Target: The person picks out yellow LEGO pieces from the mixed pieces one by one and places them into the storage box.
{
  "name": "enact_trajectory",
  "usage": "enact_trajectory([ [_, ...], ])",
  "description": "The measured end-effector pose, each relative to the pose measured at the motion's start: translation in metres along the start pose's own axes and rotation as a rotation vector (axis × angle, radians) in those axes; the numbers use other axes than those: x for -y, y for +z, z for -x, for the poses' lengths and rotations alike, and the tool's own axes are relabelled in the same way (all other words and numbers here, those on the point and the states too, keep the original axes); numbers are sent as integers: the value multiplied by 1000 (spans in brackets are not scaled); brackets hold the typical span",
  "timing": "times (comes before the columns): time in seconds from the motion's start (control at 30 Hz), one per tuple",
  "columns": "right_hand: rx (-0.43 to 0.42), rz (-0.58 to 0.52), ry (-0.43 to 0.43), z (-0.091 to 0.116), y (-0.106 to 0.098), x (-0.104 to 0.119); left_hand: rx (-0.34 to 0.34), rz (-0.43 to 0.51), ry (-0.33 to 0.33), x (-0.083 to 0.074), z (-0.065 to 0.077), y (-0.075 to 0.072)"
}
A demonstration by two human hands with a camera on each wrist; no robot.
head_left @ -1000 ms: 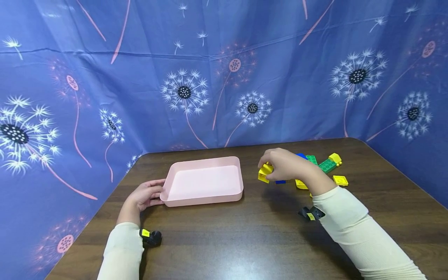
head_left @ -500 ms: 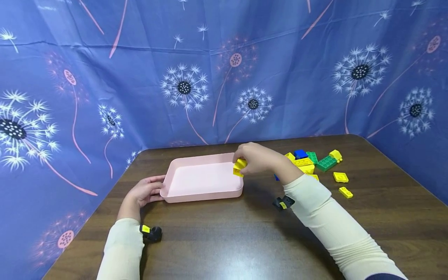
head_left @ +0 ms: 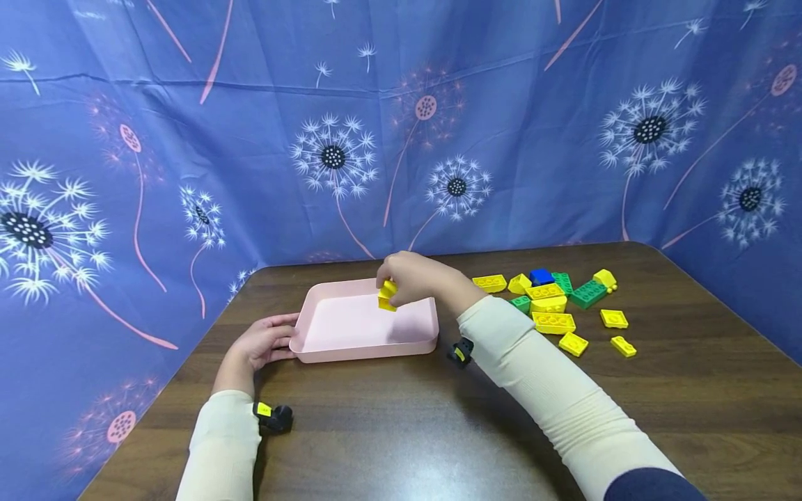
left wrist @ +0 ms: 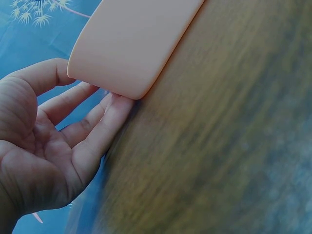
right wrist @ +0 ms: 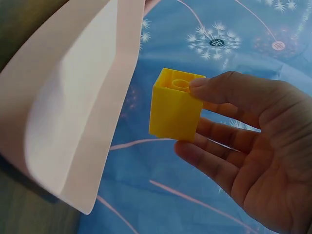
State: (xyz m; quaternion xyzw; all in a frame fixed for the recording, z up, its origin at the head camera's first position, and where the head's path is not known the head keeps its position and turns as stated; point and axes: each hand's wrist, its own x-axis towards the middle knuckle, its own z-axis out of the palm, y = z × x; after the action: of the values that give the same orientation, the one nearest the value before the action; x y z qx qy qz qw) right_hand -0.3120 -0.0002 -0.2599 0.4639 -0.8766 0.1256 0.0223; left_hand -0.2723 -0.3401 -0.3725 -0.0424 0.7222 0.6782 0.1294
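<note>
"Head view: what's held?"
"Right hand (head_left: 418,275) pinches yellow block (head_left: 387,297) over tray (head_left: 344,323); left hand (head_left: 264,342), relaxed, touches tray's left end; loose bricks (head_left: 548,305) right of tray."
"Step?"
"Probably placing; next seems to need lowering, then release."

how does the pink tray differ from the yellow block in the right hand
The tray is pink; the block is yellow. The tray is wide and shallow, the block much smaller and boxy. The tray sits on the table, while the right hand holds the block in the air. Both are hollow with an open side.
</note>
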Motion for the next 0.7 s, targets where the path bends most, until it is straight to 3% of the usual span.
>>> enact_trajectory([
  [0.3,27,21,-27,-38,5,5,-6,5,-2,1,1,-1],
  [0.5,-19,2,-28,-61,26,-2,-6,-9,-8,1,-1,1],
  [0.7,-4,-78,62,-76,52,-5,-14,-19,-7,-2,1,1],
])
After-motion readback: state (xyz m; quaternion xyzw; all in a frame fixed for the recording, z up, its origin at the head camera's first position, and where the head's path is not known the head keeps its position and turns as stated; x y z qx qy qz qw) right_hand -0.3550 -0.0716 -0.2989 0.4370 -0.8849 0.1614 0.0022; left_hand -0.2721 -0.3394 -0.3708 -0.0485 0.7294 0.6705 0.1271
